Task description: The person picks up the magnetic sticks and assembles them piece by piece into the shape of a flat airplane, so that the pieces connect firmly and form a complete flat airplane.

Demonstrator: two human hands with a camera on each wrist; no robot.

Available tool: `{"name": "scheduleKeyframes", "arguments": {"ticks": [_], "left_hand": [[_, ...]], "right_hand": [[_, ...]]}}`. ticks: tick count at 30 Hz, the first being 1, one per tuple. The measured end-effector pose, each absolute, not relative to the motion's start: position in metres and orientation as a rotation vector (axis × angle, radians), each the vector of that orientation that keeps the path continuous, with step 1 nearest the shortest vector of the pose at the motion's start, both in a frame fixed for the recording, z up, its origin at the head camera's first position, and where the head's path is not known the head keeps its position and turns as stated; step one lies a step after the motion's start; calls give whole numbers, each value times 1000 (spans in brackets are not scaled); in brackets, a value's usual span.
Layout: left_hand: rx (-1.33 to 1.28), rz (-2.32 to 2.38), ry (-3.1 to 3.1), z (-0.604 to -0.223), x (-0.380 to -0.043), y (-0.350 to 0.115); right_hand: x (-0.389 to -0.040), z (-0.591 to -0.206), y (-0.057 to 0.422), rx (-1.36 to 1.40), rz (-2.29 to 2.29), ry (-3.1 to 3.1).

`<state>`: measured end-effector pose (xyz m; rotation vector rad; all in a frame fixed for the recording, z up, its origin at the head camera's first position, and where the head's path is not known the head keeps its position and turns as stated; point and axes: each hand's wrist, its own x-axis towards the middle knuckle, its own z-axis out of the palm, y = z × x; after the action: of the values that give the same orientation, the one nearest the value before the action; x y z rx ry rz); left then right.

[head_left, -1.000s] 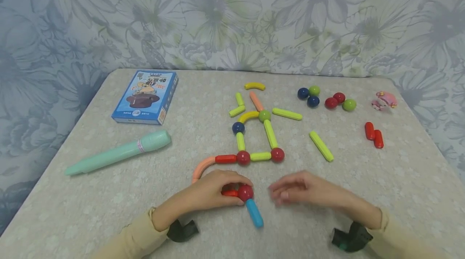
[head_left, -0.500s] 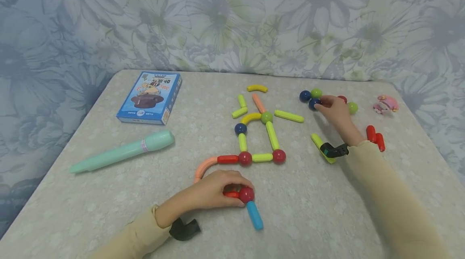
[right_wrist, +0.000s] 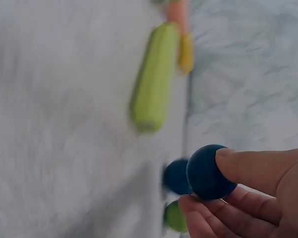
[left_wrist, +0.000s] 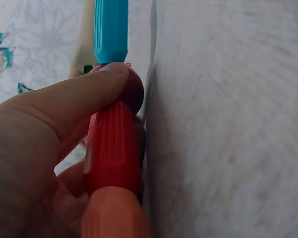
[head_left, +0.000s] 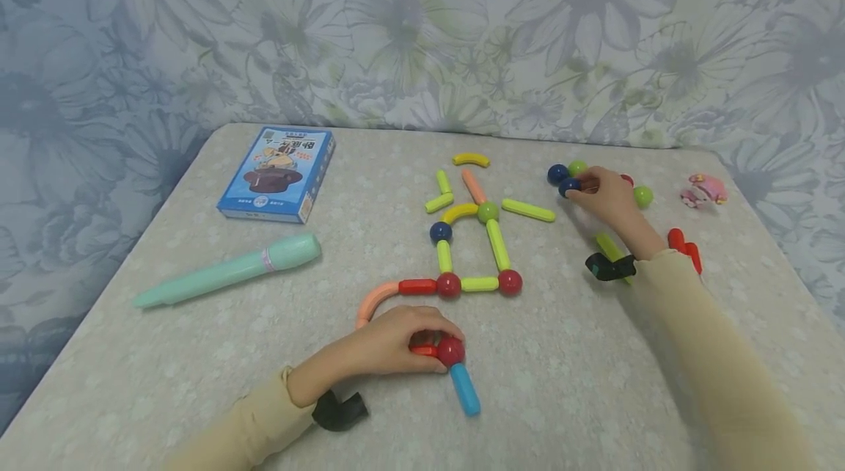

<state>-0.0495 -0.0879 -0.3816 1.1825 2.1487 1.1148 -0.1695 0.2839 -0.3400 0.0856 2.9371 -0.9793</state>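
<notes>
My left hand (head_left: 396, 342) holds a red ball (head_left: 452, 352) between thumb and fingers, low at the front of the table. A blue rod (head_left: 466, 390) sticks out from that ball, and a short red rod (left_wrist: 113, 148) joins its other side, followed by an orange curved rod (head_left: 372, 301). The chain runs on to a flat frame of rods and balls, with another red ball (head_left: 450, 285) at its corner. At the back right, my right hand (head_left: 610, 199) pinches a dark blue ball (right_wrist: 208, 173). Close behind it are a second blue ball (head_left: 557, 174) and a green ball (head_left: 577, 168).
Loose yellow-green rods (head_left: 528, 210) and a yellow curved rod (head_left: 471, 160) lie around the frame. Red rods (head_left: 676, 239) and a pink figurine (head_left: 706, 191) sit at the right. A blue box (head_left: 273, 174) and a mint-green pen-shaped case (head_left: 227, 273) occupy the left.
My right hand has gone from beside the left hand to the balls at the back right and now pinches a blue one. The left hand keeps its hold on the red ball.
</notes>
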Motion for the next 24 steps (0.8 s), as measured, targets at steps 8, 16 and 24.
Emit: {"name": "scheduleKeyframes", "arguments": {"ticks": [8, 16, 24], "left_hand": [[1187, 1121, 2148, -384, -50, -88], [1236, 1119, 2203, -378, -57, -87], [1169, 1147, 2172, -382, -53, -87]], "right_hand": [[-78, -321, 251, -58, -1356, 2638], [13, -355, 212, -341, -1584, 1878], [44, -375, 187, -341, -1600, 1566]]}}
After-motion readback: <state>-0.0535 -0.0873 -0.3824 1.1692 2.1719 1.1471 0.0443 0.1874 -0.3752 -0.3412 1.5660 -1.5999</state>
